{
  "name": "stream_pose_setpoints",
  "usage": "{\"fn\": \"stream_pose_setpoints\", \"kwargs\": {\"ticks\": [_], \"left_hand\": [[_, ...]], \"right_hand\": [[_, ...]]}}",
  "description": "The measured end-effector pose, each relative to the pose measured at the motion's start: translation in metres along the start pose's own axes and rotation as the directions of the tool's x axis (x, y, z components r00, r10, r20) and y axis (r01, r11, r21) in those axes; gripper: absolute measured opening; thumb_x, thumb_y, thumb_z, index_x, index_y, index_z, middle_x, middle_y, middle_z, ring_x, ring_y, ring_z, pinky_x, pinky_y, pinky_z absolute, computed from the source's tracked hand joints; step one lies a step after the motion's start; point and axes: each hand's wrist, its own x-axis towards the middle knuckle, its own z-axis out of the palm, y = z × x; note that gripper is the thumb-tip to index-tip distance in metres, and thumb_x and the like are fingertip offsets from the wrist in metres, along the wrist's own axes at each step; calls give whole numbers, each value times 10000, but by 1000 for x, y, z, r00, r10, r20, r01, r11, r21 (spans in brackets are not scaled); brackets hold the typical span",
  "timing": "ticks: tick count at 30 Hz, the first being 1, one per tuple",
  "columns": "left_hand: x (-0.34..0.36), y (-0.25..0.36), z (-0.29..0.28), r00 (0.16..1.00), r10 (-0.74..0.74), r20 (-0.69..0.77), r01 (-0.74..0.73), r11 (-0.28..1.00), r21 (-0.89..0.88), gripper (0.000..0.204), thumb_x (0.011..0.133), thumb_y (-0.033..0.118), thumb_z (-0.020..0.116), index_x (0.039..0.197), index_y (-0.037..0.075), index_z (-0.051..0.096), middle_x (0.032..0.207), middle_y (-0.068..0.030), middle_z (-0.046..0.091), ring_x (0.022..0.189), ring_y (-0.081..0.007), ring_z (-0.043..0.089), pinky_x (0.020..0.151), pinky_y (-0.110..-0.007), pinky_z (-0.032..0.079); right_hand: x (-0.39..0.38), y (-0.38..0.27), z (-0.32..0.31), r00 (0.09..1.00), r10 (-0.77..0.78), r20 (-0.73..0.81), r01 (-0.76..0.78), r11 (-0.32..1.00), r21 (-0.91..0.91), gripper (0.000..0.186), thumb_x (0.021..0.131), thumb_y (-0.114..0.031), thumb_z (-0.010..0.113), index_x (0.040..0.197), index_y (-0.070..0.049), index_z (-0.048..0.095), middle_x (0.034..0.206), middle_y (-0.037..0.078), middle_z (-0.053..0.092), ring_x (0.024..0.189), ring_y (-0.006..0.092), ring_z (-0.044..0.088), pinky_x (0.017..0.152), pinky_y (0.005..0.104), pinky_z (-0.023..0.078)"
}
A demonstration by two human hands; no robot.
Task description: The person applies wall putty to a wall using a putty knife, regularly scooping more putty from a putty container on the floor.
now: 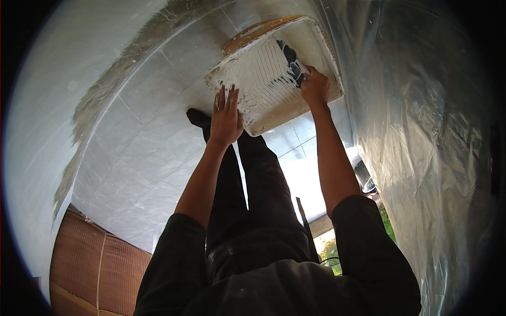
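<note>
A shallow paint tray (pixel 263 108) with a ridged bed, coated in thick off-white paint, sits tilted beyond my feet. My left hand (pixel 227 115) grips its left rim; the fingers extend along the edge, white smears mark their tips, and the thumb is partly hidden. Over the ridges, toward the right side of the tray, my right hand (pixel 316 87) is closed around the handle of a dark, wide-headed tool (pixel 290 60) smeared with white. The tool's head lies against the ridged bed. Its exact kind I cannot make out.
A round yellow-brown object (pixel 247 38) shows behind the tray's far edge. Clear plastic sheeting (pixel 416 142) hangs along the right. Pale tiles (pixel 142 131) cover the floor, and a white wall (pixel 58 105) with a rough grey strip curves along the left. Brown ribbed panels (pixel 100 263) stand lower left.
</note>
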Motion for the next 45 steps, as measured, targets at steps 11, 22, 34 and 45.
{"fn": "stream_pose_setpoints", "kwargs": {"ticks": [11,22,34,45], "left_hand": [[0,-1,-5,1000,3,-2,-3,1000,23,665,893,12,541,1515,-9,307,1590,-230,349,1515,-452,232,1241,-572,205],[10,6,-5,1000,5,-14,-5,1000,16,646,890,1,528,1503,-25,326,1582,-234,361,1516,-457,225,1236,-583,201],[12,-1,-7,998,26,-61,-25,1000,16,649,880,-8,542,1496,-26,337,1564,-246,376,1500,-465,258,1229,-582,219],[9,-2,-10,999,5,-48,-6,1000,-17,649,904,-14,506,1521,9,308,1590,-220,356,1515,-447,233,1234,-594,203]], "right_hand": [[-75,-4,45,981,-187,-43,182,978,-107,416,736,39,656,1119,-125,648,1010,64,703,1107,279,608,900,498,448],[-123,-38,55,980,-136,143,108,976,188,390,809,41,613,1182,-54,674,1035,204,700,1025,380,654,859,517,507],[1,-34,11,998,-44,43,47,997,-65,441,771,-9,617,1185,-118,720,1028,182,728,1018,344,664,942,504,477],[5,-38,11,989,-139,-46,143,986,83,448,816,-10,603,1241,-102,708,1046,175,718,1026,353,677,947,480,470]]}}
